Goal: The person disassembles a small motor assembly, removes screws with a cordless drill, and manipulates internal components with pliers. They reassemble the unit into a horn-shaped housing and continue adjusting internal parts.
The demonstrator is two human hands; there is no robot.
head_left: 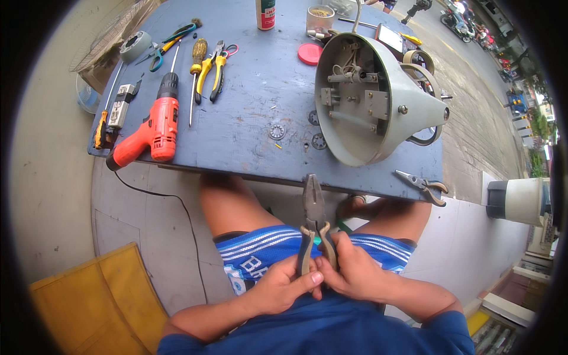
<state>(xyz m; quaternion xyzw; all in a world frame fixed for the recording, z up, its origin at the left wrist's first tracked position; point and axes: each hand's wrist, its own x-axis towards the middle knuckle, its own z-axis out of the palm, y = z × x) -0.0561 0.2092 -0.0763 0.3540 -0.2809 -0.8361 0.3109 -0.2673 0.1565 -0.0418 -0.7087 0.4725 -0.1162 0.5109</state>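
Note:
Above my lap, a pair of combination pliers [314, 202] points away from me, its jaws near the table's front edge. My left hand [288, 285] is closed round the left handle, the thumb lying across toward the other hand. Around the right handle my right hand [358, 270] is closed, and the fingers of both hands meet at the handle ends. Beyond them, a grey bell-shaped metal housing [408, 97] lies on its side on the table. Its open end shows brackets, bolts and pale wires inside. Star-toothed round discs [277, 132] lie to the left of the housing.
The blue table [248, 151] bears a red cordless drill [161, 127], a screwdriver [198, 58], yellow-handled cutters [219, 71] and a red lid [309, 54]. Needle-nose pliers [421, 184] lie at its front right corner. A black cable [188, 216] hangs from the left. Motorcycles pass on the street.

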